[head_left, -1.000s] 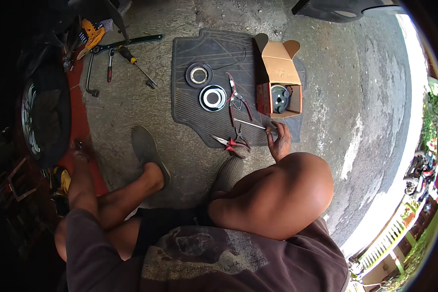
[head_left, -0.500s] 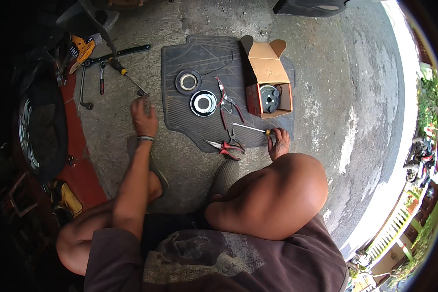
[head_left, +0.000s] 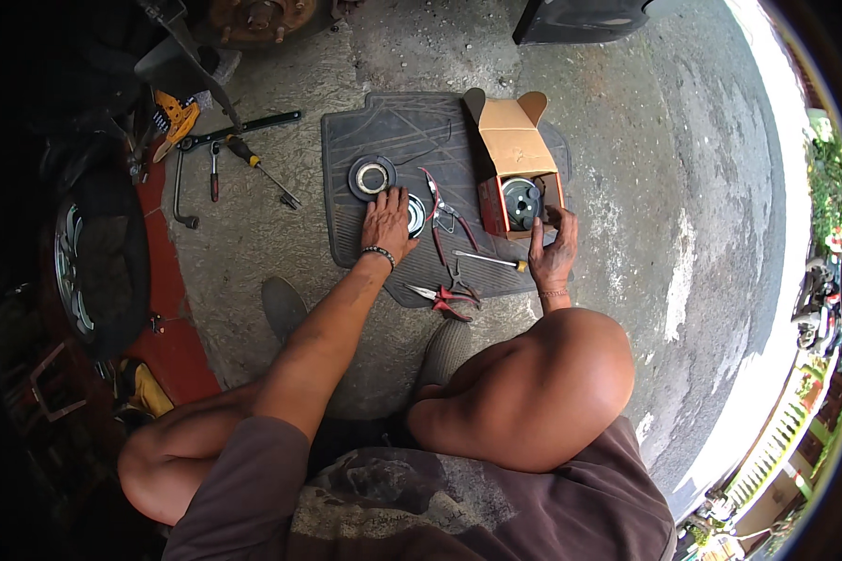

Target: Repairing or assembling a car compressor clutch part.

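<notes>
My left hand is laid over the left side of a silver ring-shaped metal part, fingers at its far rim and thumb at the near one. Just beyond it is a darker round ring with a thin wire. My right hand is at the near right corner of an open cardboard box, thumb and fingers apart; contact is unclear. Inside the box sits a dark round part. A screwdriver lies left of that hand, its handle partly hidden.
Red-handled pliers and long-nose pliers rest on the rubber mat. To the left, on concrete, lie a yellow-black screwdriver-like tool, a ratchet and a bent wrench. A rusty wheel hub is at the far edge.
My left hand has moved right, from the bare floor onto the silver ring-shaped part. My right hand has moved from the screwdriver's handle up to the box. The view has shifted slightly.
</notes>
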`<state>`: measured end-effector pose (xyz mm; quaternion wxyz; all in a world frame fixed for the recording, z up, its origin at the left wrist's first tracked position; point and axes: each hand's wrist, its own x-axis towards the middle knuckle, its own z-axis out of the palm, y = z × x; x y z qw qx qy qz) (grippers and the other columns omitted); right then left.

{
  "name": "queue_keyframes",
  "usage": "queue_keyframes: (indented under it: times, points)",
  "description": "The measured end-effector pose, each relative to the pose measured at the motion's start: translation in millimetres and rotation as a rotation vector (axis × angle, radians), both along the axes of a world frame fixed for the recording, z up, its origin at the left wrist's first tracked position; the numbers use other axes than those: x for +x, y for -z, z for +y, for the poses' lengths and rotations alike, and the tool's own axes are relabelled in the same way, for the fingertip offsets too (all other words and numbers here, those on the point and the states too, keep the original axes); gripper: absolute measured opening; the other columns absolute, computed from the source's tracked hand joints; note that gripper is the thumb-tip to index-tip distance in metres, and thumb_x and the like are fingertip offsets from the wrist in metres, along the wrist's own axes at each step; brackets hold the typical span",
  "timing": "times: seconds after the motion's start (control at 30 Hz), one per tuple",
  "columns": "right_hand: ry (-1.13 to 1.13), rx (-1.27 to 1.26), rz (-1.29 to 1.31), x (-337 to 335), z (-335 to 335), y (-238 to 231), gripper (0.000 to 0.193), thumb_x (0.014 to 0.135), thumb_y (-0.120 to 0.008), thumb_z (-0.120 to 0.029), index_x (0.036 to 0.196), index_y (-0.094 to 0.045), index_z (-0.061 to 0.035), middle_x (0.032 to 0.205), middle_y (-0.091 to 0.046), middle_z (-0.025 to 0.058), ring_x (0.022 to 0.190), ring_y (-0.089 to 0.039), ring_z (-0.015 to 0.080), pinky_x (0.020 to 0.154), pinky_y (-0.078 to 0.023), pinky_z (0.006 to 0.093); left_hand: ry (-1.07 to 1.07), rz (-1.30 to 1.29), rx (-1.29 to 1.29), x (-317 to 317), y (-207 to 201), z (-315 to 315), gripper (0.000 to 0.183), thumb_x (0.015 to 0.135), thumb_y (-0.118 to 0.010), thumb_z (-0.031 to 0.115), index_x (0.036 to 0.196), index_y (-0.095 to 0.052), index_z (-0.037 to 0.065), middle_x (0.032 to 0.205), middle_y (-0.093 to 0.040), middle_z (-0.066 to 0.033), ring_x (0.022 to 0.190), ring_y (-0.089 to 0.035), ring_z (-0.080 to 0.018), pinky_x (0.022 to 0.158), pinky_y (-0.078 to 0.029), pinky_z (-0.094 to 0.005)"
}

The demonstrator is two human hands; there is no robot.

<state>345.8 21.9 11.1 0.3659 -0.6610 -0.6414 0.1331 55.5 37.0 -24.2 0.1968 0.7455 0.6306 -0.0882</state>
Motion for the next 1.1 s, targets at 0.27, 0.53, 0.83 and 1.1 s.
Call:
queue_keyframes:
  times: [0.27, 0.53, 0.83, 1.1]
  points:
    - [0.026, 0.002, 0.054, 3.8, -13.8, -16.8, 0.033, 0.086, -0.066, -0.002, 0.117, -0.057, -0.0028, 0.107, -0.059, 0.0163, 0.097, -0.061, 0.0319, 0.086, -0.05, 0.0394, 0.231, -0.084, 0.046, -23.7, -11.2, 14.7, 0.1, 0.054, -0.091, 0.037, 0.135, -0.047, -0.002, 0.137, -0.045, -0.0175, 0.13, -0.041, -0.0306, 0.111, -0.033, -0.0406]
    - [0.25, 0.094, 0.561, 45.2, 31.9, -85.1, 0.026, 0.094, -0.065, -0.011, 0.117, -0.059, 0.0003, 0.097, -0.066, 0.0093, 0.085, -0.064, 0.0168, 0.078, -0.053, 0.0308, -0.417, -1.531, -0.734, -43.2, -116.7, -10.8, 0.094, 0.075, -0.079, 0.05, 0.143, -0.04, -0.001, 0.141, -0.051, -0.0153, 0.132, -0.049, -0.0274, 0.111, -0.041, -0.0422]
    - [-0.393, -0.112, 0.805, -43.0, 49.5, -310.7, 0.028, 0.093, -0.07, -0.021, 0.11, -0.062, 0.0002, 0.094, -0.064, 0.0042, 0.084, -0.06, 0.0103, 0.077, -0.05, 0.0261, -0.519, -2.318, -1.006, 4.7, -284.3, -32.4, 0.129, 0.064, -0.042, 0.099, 0.148, -0.032, 0.002, 0.11, -0.059, -0.0228, 0.08, -0.06, -0.0277, 0.067, -0.048, -0.0326]
    - [-0.385, -0.127, 0.85, -122.6, -2.7, -296.4, 0.023, 0.091, -0.07, -0.011, 0.109, -0.063, 0.0015, 0.1, -0.068, 0.0053, 0.088, -0.063, 0.0111, 0.08, -0.052, 0.0267, -0.406, -1.979, -0.86, -33.3, -334.8, -24.9, 0.119, 0.072, -0.031, 0.096, 0.146, -0.037, 0.003, 0.113, -0.059, -0.0197, 0.077, -0.059, -0.0265, 0.059, -0.047, -0.031]
